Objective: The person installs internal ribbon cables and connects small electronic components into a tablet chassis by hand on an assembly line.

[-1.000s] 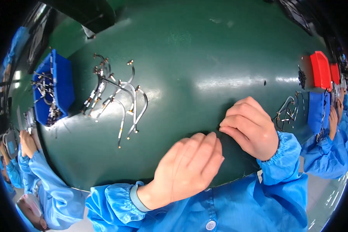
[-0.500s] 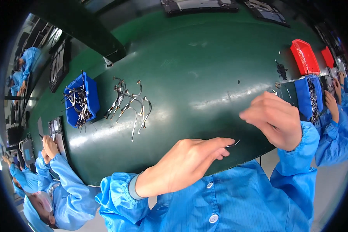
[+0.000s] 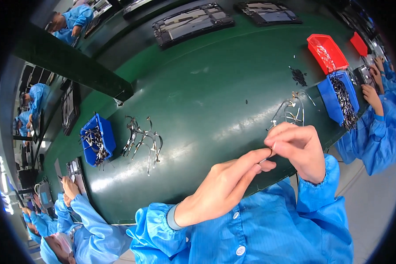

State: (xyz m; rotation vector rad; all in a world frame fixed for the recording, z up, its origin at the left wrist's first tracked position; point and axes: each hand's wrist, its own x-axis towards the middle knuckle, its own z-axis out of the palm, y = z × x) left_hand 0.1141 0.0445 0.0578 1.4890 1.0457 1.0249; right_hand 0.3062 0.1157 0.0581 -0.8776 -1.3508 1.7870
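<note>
Over the near edge of the bench, my left hand [image 3: 224,187] is closed, pinching a short thin cable [image 3: 262,161] between thumb and fingers. My right hand [image 3: 300,147] meets it at the fingertips, thumb and forefinger pressed together on the cable's upper end. Most of the cable is hidden by the fingers. Just beyond my right hand lie several loose thin cables [image 3: 290,115] with light connectors. A bigger spread of similar black and silver cables [image 3: 141,138] lies to the left.
At left stands a blue bin [image 3: 106,134] full of cables; at right, another blue bin [image 3: 331,103] and a red bin [image 3: 328,55]. Small black pieces [image 3: 298,77] lie near them. A dark green post [image 3: 75,61] rises at left. Flat panels [image 3: 193,24] line the back. Co-workers sit both sides.
My right hand has moved left and down to my left hand, and its fingertips now pinch the cable. The view has shifted, uncovering the loose cables behind my right hand.
</note>
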